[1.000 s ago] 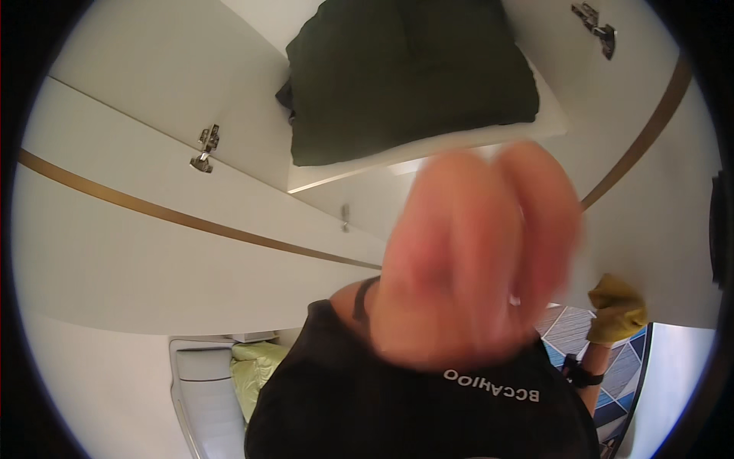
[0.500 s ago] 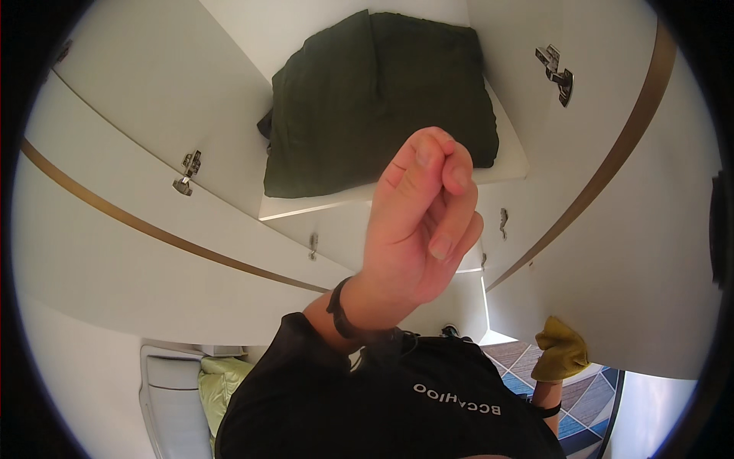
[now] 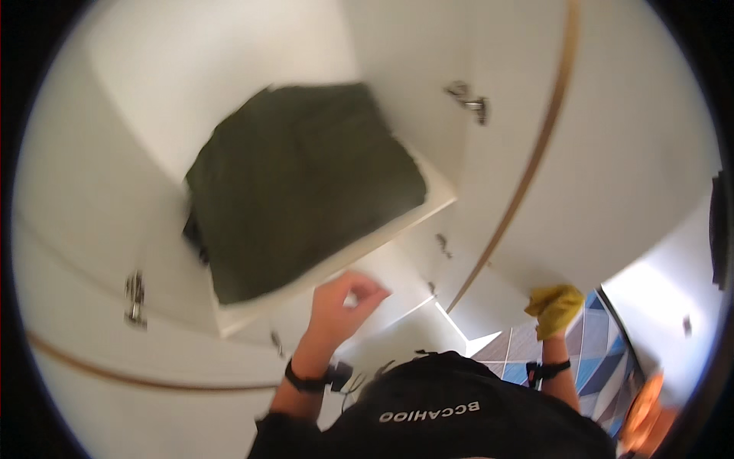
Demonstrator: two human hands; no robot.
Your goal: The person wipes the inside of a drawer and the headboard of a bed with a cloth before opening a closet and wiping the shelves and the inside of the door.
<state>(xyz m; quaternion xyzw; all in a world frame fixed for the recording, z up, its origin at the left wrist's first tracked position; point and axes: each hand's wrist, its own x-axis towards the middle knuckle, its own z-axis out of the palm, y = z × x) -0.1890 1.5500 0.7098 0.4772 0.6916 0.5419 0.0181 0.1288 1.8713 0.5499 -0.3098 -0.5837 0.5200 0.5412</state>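
Note:
A folded dark green cloth or garment [image 3: 306,183] lies on a white shelf [image 3: 367,256] inside an open cabinet. A darker piece of fabric peeks out under its left side. In front of the shelf's front edge is my left hand [image 3: 342,307], blurred, thumb and fingertips pinched into a ring with nothing visible inside. It seems apart from the green bundle. Lower right, my right hand [image 3: 556,342] holds a mustard-yellow cloth [image 3: 556,307] near the right cabinet door. That cloth hides most of the fingers.
The right door [image 3: 596,145] stands open, with a brown edge strip [image 3: 535,157] and a metal hinge [image 3: 468,103]. Another hinge [image 3: 135,298] is on the left side. A patterned blue and grey floor [image 3: 527,348] shows below. Something orange [image 3: 644,409] is at the lower right.
My view has turned, so the shelf and green bundle now appear tilted and further left. My left hand has dropped away from the bundle, below the shelf edge. The yellow cloth stays in my right hand.

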